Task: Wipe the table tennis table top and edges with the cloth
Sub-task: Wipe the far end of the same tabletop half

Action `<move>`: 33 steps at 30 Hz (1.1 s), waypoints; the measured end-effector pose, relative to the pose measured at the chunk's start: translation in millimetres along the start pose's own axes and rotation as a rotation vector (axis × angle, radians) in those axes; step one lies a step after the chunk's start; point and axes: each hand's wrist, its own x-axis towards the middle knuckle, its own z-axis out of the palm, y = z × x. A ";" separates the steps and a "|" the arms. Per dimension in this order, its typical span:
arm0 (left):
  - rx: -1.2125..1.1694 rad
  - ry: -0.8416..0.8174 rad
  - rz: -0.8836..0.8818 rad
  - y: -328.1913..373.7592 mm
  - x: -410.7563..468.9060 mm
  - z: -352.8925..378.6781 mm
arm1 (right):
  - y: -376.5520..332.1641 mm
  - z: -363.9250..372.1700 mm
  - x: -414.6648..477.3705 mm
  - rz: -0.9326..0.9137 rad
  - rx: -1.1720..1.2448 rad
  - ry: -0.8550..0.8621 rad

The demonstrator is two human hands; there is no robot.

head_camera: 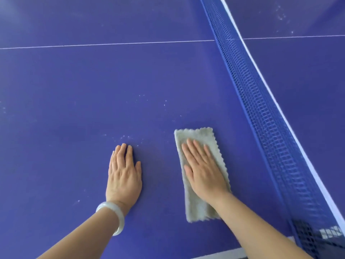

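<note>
The table tennis table top [93,90] is deep blue and fills nearly the whole view. A pale grey-green cloth [197,136], folded into a long oblong with scalloped edges, lies flat on the near half of the surface, its long side running away from the person. It sits near the net [261,101] but apart from it. The right hand [203,172] rests palm down on the middle of the cloth, fingers straight and close together, pressing rather than gripping. Cloth shows beyond the fingertips and beneath the wrist. The left hand [124,174] lies flat on the bare surface to the left of the cloth, well apart from it, fingers extended and holding nothing. A pale, translucent bangle [120,219] circles the left wrist. Small white specks [125,137] dot the surface just beyond the left fingertips and further out. A thin white centre line [112,43] crosses the table on the far side and meets the net. A white edge line [224,254] shows at the near border. A dark, blurred fitting [306,234] at the net's near end is possibly its clamp.
</note>
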 end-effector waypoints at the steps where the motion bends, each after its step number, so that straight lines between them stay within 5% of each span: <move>1: -0.002 0.007 -0.005 -0.8 0.4 0.2 | 16.9 -1.2 -13.8 -0.039 -0.024 -0.020; 5: 0.035 0.022 -0.028 2.8 0.5 0.7 | 112.5 -18.6 -3.1 0.443 -0.070 0.048; 8: 0.060 0.019 -0.035 1.3 0.2 2.4 | 109.1 -25.8 50.6 0.650 0.018 0.071; 14: 0.083 0.008 -0.034 0.6 0.6 -0.2 | -50.2 3.5 8.4 0.104 0.023 0.022; 18: 0.083 0.004 -0.036 2.8 0.2 -4.8 | -60.1 13.3 -17.0 -0.159 -0.026 -0.055; 26: 0.088 0.003 -0.044 3.4 0.4 -4.8 | -10.1 -5.6 142.2 0.216 -0.025 -0.009; 28: 0.085 0.001 -0.042 3.5 0.2 -5.5 | -26.6 -4.5 131.4 0.178 0.015 0.028; 33: 0.088 -0.013 -0.037 3.7 -0.5 -8.1 | -23.3 0.7 43.1 -0.490 0.058 -0.073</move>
